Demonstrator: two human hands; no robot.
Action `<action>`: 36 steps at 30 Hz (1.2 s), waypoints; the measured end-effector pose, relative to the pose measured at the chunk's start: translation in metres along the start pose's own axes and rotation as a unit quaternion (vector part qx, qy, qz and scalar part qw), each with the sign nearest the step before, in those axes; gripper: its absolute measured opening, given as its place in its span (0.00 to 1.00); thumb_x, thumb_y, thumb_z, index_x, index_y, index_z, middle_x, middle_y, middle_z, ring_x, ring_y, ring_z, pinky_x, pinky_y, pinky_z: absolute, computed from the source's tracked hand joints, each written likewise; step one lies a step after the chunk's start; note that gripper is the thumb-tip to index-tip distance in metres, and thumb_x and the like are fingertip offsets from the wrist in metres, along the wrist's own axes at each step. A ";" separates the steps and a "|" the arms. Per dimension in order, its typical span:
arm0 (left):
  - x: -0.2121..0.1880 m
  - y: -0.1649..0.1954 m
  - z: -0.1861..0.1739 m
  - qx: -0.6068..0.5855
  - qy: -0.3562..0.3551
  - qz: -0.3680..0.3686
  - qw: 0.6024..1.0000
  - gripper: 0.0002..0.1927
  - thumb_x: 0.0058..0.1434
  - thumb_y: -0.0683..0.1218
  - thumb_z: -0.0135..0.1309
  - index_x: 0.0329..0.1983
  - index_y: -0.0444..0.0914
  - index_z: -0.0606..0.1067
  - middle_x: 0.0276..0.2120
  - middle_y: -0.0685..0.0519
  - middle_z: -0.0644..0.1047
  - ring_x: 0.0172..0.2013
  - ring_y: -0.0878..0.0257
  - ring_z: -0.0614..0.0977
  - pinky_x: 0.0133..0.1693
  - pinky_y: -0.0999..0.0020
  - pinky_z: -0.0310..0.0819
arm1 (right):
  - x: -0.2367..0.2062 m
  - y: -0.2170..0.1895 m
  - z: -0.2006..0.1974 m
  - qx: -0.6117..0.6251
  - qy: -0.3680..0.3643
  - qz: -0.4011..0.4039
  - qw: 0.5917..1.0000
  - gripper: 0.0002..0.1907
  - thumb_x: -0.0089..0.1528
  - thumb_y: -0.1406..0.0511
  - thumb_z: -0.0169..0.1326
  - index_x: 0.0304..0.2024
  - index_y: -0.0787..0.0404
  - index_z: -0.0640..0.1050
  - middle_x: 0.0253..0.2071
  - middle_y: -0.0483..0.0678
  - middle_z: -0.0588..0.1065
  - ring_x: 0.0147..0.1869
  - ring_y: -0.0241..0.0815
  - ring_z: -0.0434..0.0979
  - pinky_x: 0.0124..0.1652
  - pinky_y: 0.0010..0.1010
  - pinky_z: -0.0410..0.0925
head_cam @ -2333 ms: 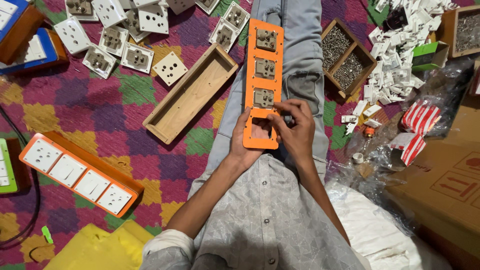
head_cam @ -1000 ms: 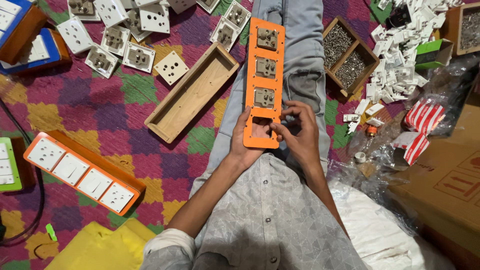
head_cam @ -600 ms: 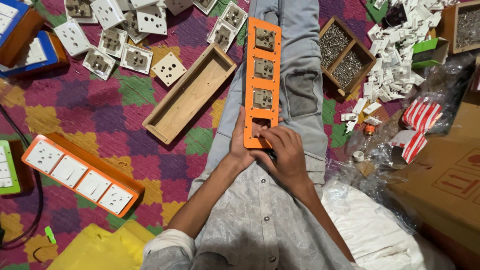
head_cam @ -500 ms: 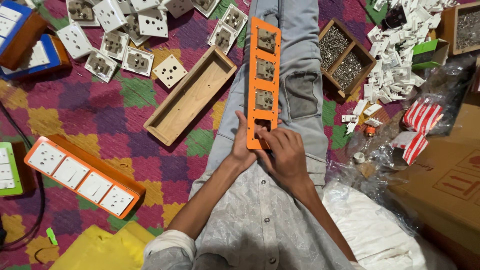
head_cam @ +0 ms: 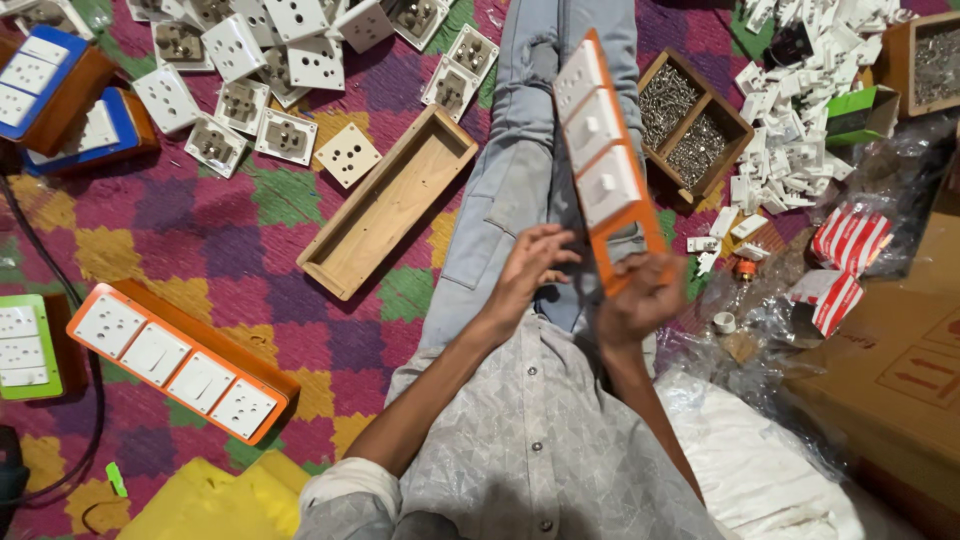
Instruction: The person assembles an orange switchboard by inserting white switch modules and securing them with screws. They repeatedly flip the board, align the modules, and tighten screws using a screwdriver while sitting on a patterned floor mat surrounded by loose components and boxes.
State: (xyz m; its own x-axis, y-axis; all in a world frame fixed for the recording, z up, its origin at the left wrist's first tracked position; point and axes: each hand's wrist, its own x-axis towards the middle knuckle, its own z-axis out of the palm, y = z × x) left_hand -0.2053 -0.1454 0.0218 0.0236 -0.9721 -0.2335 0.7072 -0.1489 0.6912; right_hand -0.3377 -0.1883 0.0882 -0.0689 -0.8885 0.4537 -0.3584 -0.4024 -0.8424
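Note:
My right hand [head_cam: 640,298] grips the near end of a long orange plate [head_cam: 603,170] that carries three white switch and socket modules, now turned white face up and tilted over my outstretched jeans leg [head_cam: 510,190]. My left hand [head_cam: 530,265] is just left of the plate's near end with fingers spread, holding nothing. The plate's nearest slot is hidden behind my right hand.
An empty wooden box [head_cam: 390,200] lies left of my leg. A finished orange box [head_cam: 175,360] sits at near left. Loose white sockets [head_cam: 250,60] lie at the top left. A wooden tray of screws [head_cam: 695,125], white parts [head_cam: 800,130] and cardboard boxes [head_cam: 900,380] are on the right.
The orange plate has been flipped from back side up to white faces up and lifted to the right. My left hand let go of it; my right hand still holds its near end.

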 end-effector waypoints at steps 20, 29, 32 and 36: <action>0.013 0.033 0.025 -0.063 0.025 -0.001 0.998 0.24 0.66 0.43 0.57 0.64 0.31 0.71 0.56 0.48 0.78 0.54 0.63 0.80 0.56 0.68 0.77 | 0.019 0.014 -0.065 -0.107 -0.199 0.228 0.947 0.21 0.74 0.57 0.48 0.38 0.67 0.81 0.29 0.49 0.76 0.32 0.40 0.72 0.33 0.33 0.64; 0.003 0.026 0.012 0.019 0.038 -0.037 0.998 0.21 0.64 0.44 0.59 0.58 0.30 0.73 0.50 0.47 0.80 0.48 0.63 0.82 0.50 0.68 0.79 | 0.125 0.091 -0.039 -0.281 -0.202 -0.002 0.938 0.12 0.74 0.63 0.55 0.44 0.68 0.81 0.37 0.56 0.76 0.40 0.53 0.77 0.43 0.41 0.68; 0.002 0.029 0.015 0.027 0.013 -0.036 0.999 0.21 0.65 0.43 0.58 0.59 0.28 0.73 0.51 0.45 0.80 0.49 0.62 0.83 0.51 0.67 0.80 | 0.156 0.128 -0.013 -0.314 -0.253 -0.110 0.908 0.10 0.68 0.64 0.60 0.48 0.64 0.83 0.45 0.57 0.76 0.52 0.56 0.73 0.52 0.46 0.67; 0.000 0.037 0.020 0.013 -0.035 -0.017 0.999 0.24 0.66 0.40 0.56 0.64 0.28 0.71 0.59 0.45 0.77 0.55 0.62 0.80 0.57 0.69 0.76 | 0.179 0.164 0.011 -0.393 -0.294 -0.105 0.865 0.13 0.61 0.64 0.64 0.47 0.61 0.85 0.45 0.59 0.74 0.53 0.58 0.70 0.50 0.47 0.66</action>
State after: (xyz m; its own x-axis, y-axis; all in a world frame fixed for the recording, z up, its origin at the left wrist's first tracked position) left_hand -0.1929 -0.1550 0.0608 -0.0509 -0.9766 -0.2088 0.6886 -0.1857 0.7009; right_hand -0.3983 -0.4157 0.0275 0.4776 -0.8655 0.1514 -0.8435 -0.4998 -0.1966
